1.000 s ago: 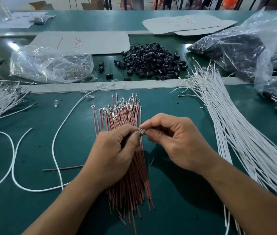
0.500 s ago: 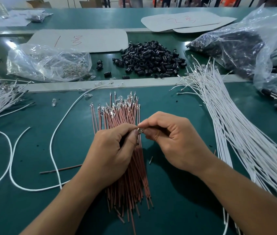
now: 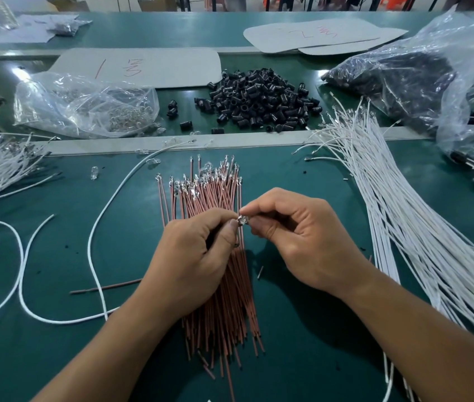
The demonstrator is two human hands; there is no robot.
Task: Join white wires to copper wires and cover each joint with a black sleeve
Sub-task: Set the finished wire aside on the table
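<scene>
hardly any change: left hand (image 3: 195,256), right hand (image 3: 302,239) still pinch metal terminal (image 3: 243,220) in fingertip grip above copper wires (image 3: 218,300); joint likely unfinished, black sleeves (image 3: 259,100) untouched.

The bare left forearm (image 3: 108,352) and right forearm (image 3: 418,338) reach in from below and converge. The left hand (image 3: 198,256) is curled, knuckles up. The right hand (image 3: 302,239) faces it, fingers curled. Thumb and forefinger of each hand pinch a small shiny metal piece (image 3: 243,220) where the fingertips meet.
</scene>
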